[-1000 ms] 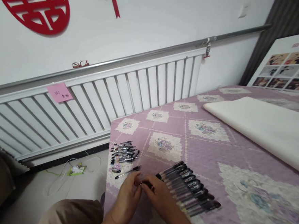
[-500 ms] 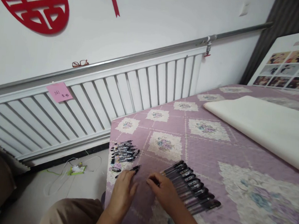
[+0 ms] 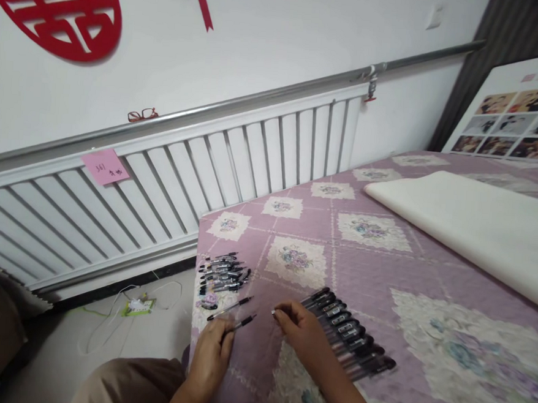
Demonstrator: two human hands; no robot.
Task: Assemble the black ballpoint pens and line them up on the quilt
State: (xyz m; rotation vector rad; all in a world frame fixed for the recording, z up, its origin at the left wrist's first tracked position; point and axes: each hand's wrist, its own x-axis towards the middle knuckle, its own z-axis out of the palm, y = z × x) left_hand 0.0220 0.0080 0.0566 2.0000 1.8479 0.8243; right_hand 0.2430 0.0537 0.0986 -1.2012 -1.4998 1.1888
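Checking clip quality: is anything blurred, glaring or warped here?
Head view: light soft and even, no glare; the row of pens by the right hand is slightly smeared; the lower right corner goes soft; the radiator runs tilted.

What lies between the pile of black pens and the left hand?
Head view: a single black pen, on purple cloth, separates the pen pile from the left hand gripping another pen.

The left hand (image 3: 212,352) pinches a black pen (image 3: 243,322) — a loose pen (image 3: 230,307) lies just beyond the grip; the right hand (image 3: 300,331) (fingers curled) touches the row of pens (image 3: 351,339).
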